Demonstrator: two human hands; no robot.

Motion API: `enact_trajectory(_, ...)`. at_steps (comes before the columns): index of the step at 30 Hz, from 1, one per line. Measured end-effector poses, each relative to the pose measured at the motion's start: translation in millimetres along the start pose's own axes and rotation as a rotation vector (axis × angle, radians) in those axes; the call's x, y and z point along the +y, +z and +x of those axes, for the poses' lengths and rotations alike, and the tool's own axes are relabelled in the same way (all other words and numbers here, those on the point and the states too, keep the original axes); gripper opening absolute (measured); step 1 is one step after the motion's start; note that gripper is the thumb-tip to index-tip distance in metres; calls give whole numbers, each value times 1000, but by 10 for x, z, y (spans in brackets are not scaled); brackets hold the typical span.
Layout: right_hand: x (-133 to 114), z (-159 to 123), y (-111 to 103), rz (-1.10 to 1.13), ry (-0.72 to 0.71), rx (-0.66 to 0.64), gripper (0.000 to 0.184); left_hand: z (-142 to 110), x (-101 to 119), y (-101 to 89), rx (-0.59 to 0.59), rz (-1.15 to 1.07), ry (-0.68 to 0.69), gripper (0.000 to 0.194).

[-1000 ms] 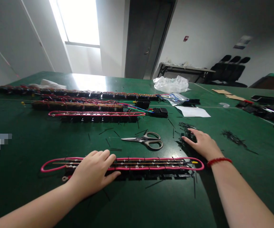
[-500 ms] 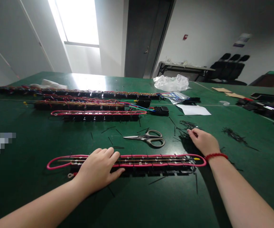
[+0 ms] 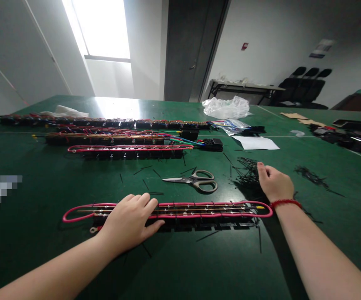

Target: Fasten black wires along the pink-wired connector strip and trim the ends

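My left hand point(image 3: 130, 221) lies over a long black wiring strip point(image 3: 224, 223), thumb on the near side and fingers curled across the top. A pink cable point(image 3: 180, 216) loops along the strip, fastened by black ties, with a ring terminal point(image 3: 93, 230) by my wrist. My right hand point(image 3: 276, 183), with a red bead bracelet at the wrist, is closed beside a pile of black cable ties point(image 3: 246, 173). What its fingers hold, if anything, is hidden. Scissors point(image 3: 196, 181) lie slightly open between the strip and the other assemblies.
Behind are more wired strips point(image 3: 130, 155) and a black connector point(image 3: 213, 144). A white paper point(image 3: 257, 142) and a clear plastic bag point(image 3: 227, 107) lie farther back. More cable ties point(image 3: 312, 176) and dark parts point(image 3: 346, 139) are on the right of the green table point(image 3: 180, 266).
My right hand has drawn slightly up and to the right, its thumb now raised, and more of the cable tie pile shows. My left hand has stayed in place on the strip.
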State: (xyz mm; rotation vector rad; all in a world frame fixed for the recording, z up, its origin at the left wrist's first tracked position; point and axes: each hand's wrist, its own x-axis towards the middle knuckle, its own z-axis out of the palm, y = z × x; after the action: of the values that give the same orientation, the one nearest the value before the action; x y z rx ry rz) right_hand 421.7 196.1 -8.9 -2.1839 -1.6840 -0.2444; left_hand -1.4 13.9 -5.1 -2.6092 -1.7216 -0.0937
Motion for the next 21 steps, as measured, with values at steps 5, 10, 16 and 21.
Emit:
enact_trajectory(5,51,22,10,99,76,13,63,2,-2,0,-7,-11,-6,41)
enact_trajectory(10,82,31,0,183,97,32,52,2,2,-9,8,4,1,40)
enact_trajectory(16,60,8,-40,310,172,156,48,2,0,-16,10,12,8,39)
enact_trajectory(21,123,32,1,365,201,218,57,0,-3,-11,12,14,12,40)
